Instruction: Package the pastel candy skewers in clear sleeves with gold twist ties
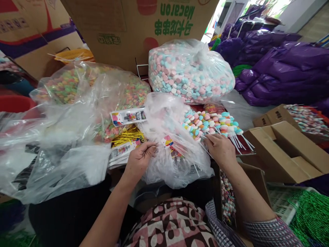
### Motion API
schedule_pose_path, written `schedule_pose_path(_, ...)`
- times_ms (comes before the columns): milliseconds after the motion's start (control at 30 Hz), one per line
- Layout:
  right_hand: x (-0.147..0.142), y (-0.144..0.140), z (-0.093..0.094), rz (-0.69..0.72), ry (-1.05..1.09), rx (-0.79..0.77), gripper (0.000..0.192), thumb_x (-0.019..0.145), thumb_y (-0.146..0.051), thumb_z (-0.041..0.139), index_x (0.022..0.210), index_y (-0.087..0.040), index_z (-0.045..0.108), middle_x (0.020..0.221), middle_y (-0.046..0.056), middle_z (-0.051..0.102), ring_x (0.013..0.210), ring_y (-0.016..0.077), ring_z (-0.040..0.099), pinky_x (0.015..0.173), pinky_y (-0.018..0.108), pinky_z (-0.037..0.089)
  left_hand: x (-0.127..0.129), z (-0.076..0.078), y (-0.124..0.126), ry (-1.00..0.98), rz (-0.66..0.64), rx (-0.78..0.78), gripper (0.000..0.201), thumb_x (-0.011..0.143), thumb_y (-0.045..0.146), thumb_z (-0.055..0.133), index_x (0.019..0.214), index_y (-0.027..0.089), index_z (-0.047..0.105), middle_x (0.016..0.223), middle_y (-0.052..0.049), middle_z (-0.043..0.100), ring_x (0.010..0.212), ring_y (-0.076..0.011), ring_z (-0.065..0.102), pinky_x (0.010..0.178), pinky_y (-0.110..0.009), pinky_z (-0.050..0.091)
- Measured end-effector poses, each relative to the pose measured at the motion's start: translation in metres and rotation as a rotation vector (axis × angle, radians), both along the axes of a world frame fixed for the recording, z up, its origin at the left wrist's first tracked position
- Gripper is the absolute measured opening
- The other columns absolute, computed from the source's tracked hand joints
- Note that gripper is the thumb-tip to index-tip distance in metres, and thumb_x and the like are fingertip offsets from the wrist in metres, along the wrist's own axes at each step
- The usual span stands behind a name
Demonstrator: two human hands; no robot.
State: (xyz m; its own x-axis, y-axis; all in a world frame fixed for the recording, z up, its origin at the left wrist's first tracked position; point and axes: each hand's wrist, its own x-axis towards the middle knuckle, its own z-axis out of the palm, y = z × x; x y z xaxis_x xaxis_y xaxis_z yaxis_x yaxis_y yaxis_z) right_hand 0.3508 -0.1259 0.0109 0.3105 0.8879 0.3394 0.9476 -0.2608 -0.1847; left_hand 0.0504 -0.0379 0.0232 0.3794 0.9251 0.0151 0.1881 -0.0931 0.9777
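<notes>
Crowded packing spot w/ cartons and plastic bags all round. Nearest, left hand (140, 158) pinches the edge of a crinkly clear plastic bag (169, 151), fingers closed on the film; small printed label shows inside. Right hand (220, 148) just beside it, fingers curled round thin white sticks of the marshmallow skewers (210, 124), pastel pink, blue & white pieces in a pile. Gold twist ties (127, 135) lie left of the bag. Behind, big bag of loose marshmallows (190, 70), then macaron carton (138, 24).
</notes>
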Motion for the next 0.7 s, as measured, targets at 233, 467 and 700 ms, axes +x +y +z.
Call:
schedule_pose_path(233,0.003,-0.006,-0.016,-0.091,0.237,0.146,0.033,0.093,-0.042,0.053,0.098,-0.023,0.079,0.091,0.008,0.079,0.084,0.0244,0.071,0.074,0.035,0.051,-0.010,-0.013,0.004,-0.178,0.098,-0.111,0.036,0.078,0.053,0.072,0.093,0.021,0.076,0.090,-0.004,0.076,0.081,-0.0177,0.067,0.082,-0.033,0.054)
schedule_pose_path(467,-0.006,-0.022,0.005,-0.096,0.571,0.366,0.031,0.085,-0.047,0.066,0.101,-0.024,0.079,0.094,0.006,0.079,0.090,0.0260,0.073,0.088,0.043,0.055,-0.015,-0.015,0.004,-0.273,0.075,-0.120,0.035,0.076,0.056,0.073,0.087,0.023,0.078,0.088,-0.004,0.076,0.086,-0.0186,0.067,0.086,-0.034,0.053)
schedule_pose_path(700,-0.028,-0.033,0.017,-0.016,0.775,0.389,0.020,0.081,-0.043,0.073,0.094,-0.029,0.080,0.085,0.002,0.079,0.079,0.0229,0.074,0.079,0.040,0.060,-0.019,-0.015,0.003,-0.233,0.009,-0.025,0.034,0.082,0.055,0.067,0.091,0.023,0.077,0.087,-0.004,0.075,0.088,-0.0192,0.066,0.085,-0.033,0.052)
